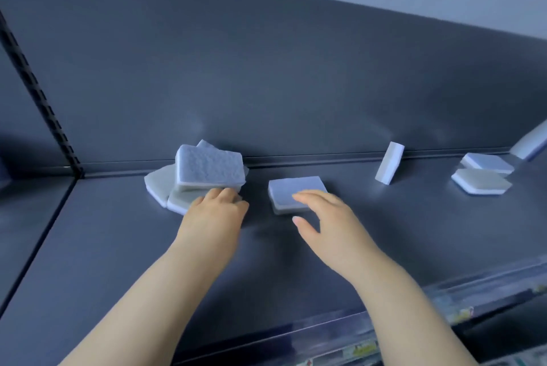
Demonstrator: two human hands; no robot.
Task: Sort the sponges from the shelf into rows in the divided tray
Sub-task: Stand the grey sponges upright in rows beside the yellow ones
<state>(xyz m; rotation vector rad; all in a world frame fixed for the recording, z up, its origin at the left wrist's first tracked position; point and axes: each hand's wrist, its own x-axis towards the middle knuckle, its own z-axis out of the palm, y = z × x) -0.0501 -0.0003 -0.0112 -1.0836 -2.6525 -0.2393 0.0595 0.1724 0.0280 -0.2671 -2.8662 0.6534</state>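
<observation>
Gripping the rough-topped heaped sponge [210, 169], left hand [214, 211] curls; right hand [322, 217] hovers spread above the flat two-layer sponge [296, 191].

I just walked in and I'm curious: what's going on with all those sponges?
A person is reaching onto a shelf with both hands. The left hand has fingers curled against the pile of sponges; the right hand is spread open over a single flat sponge. Other sponges lie farther right; a leaning sponge rests against the back wall.
</observation>
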